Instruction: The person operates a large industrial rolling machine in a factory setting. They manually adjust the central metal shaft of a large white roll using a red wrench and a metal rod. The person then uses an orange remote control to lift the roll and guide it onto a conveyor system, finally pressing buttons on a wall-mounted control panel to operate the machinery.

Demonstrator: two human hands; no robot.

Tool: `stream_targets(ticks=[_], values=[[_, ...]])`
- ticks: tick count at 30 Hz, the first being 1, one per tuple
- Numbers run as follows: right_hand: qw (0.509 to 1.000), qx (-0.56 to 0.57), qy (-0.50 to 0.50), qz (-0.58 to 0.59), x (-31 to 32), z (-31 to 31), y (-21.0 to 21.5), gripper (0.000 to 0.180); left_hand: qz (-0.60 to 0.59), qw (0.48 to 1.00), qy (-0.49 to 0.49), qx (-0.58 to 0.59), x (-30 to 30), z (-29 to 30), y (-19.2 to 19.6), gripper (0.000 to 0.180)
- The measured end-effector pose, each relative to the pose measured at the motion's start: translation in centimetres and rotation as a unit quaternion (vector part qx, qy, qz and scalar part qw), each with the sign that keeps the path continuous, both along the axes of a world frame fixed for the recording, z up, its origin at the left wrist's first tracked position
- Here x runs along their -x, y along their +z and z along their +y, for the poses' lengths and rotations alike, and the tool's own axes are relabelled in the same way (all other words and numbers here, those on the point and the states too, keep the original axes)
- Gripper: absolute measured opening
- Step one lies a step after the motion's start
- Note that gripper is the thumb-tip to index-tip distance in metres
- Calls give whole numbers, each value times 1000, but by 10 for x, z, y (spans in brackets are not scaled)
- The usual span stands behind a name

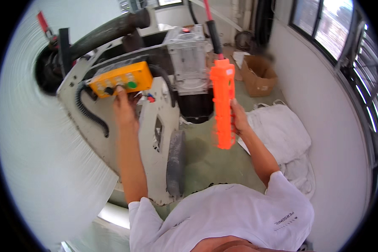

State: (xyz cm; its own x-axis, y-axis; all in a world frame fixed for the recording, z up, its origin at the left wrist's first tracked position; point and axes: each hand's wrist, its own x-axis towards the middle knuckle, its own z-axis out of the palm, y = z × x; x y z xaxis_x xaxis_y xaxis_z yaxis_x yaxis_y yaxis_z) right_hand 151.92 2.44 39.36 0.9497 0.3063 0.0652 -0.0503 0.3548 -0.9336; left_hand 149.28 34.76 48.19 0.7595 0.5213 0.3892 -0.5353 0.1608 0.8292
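Note:
My left hand (124,107) is at the lower edge of a yellow control box (144,75) on the pale machine frame. One finger reaches up to a dark knob on the box's face, while other fingers curl beneath, partly hidden; a green button (132,85) sits just right of it. My right hand (238,117) is closed around an orange hoist pendant control (223,107), held upright and slightly blurred. From the pendant's top, a black sleeve (214,37) and a red cable run upward.
A huge white roll (50,168) fills the left side. The machine frame (149,134) carries a thick dark shaft (107,34), a ribbed black hose (90,111) and a clear-covered housing (191,63). A cardboard box (258,75) and white sacks (279,132) lie along the right wall.

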Motion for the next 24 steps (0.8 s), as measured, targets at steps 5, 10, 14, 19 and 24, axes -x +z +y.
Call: stream_targets(ticks=[5,10,14,19,24], values=[[998,11,-39,-40,5,-4,-15,55,-9,1000,-8,19,0,-9,3,52],[996,5,-46,-74,16,8,-1,55,-8,1000,-19,14,8,-5,7,51],[997,-13,-30,-75,18,11,3,57,-6,999,-30,19,4,-1,3,51],[996,-32,-24,-84,9,4,-17,60,9,999,-42,18,1,-1,5,54],[995,-71,-27,-59,11,3,-21,61,-7,998,-61,20,5,-4,6,53]])
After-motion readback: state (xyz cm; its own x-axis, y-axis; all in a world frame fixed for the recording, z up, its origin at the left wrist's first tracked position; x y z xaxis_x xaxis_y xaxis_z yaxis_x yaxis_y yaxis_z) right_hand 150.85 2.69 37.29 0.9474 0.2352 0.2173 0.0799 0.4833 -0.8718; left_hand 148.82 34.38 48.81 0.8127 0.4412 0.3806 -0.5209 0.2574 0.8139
